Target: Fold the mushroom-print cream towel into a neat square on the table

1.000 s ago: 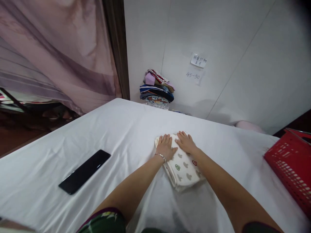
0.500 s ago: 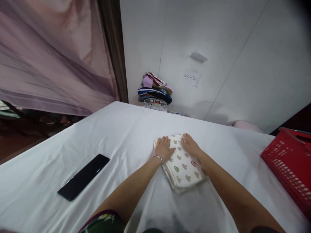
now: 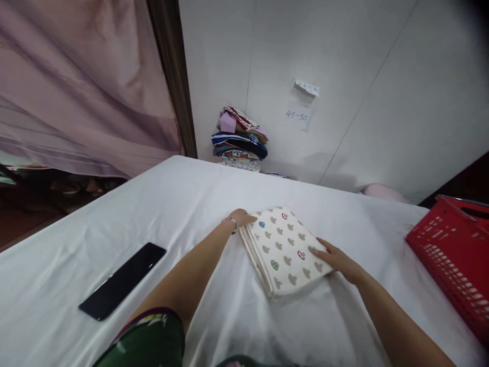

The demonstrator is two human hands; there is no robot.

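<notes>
Both hands have moved off the middle of the top: the left hand [image 3: 241, 218] has gone to the far left corner of the folded cloth [image 3: 286, 253], and the right hand [image 3: 336, 260] has slid to its right edge. More of the top shows now.

Going left to right from where I watch, a black phone [image 3: 122, 281] lies on the white sheet [image 3: 202, 199], well apart from the left hand, to its left and on its near side. Next is the left hand. I see its thumb on the corner, but not the other fingers well, so I can't tell if it is pinching or just resting.

The folded cloth lies flat between the two hands and touches both. Most of it sits to the right and near side of the left hand, with its stacked folds along that left side. I think a light touch works best here, keeping every layer even.

The right hand has its thumb on top and a finger just past the edge. I can't see underneath, so I can't tell if it has a grip. I'd use both hands softly together; if one pulls harder, the layers could twist. Well apart, right of the right hand, is a red basket [image 3: 464, 224].
</notes>
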